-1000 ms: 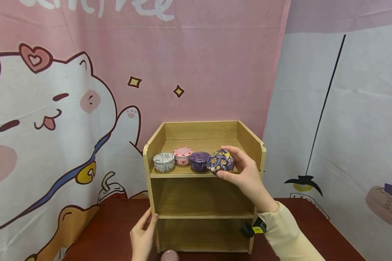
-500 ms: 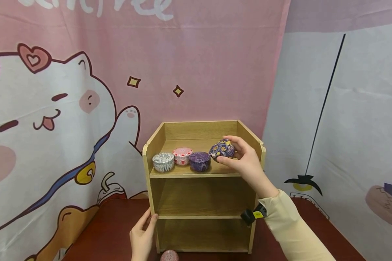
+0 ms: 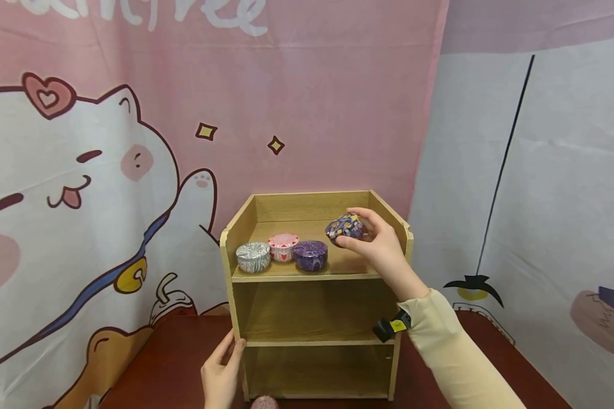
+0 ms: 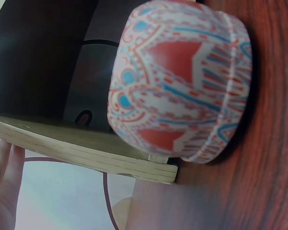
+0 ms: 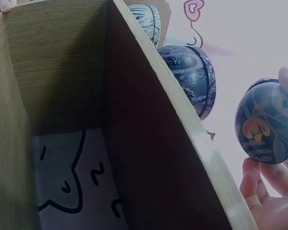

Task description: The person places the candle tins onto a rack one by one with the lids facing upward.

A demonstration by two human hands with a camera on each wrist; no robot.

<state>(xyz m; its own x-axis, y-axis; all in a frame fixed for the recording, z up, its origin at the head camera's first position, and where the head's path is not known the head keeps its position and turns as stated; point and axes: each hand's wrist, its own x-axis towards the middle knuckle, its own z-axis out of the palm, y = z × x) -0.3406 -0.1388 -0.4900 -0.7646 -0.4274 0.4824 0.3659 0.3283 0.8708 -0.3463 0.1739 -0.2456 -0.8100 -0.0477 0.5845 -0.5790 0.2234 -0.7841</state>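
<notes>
A wooden shelf unit (image 3: pixel 314 309) stands on the dark red desk (image 3: pixel 174 352) before a pink cartoon backdrop (image 3: pixel 133 142). On its top shelf three round tins sit in a row: a silver striped tin (image 3: pixel 253 257), a pink-and-red tin (image 3: pixel 283 246) and a purple tin (image 3: pixel 310 254), all close together. Another small patterned tin (image 3: pixel 264 403) lies on the desk at the unit's foot (the left wrist view shows it red, blue and white, right against the bottom board).

The dark floral tin (image 3: pixel 344 228) is round, navy-purple with yellow flowers, tilted and held above the right part of the top shelf, near the purple tin but apart from it.

The right hand (image 3: pixel 381 250) grips it, thumb below and fingers curled over the top, forearm sloping up from the lower right. The left hand (image 3: pixel 220 375) rests with relaxed fingers against the unit's left front edge, holding nothing.
</notes>
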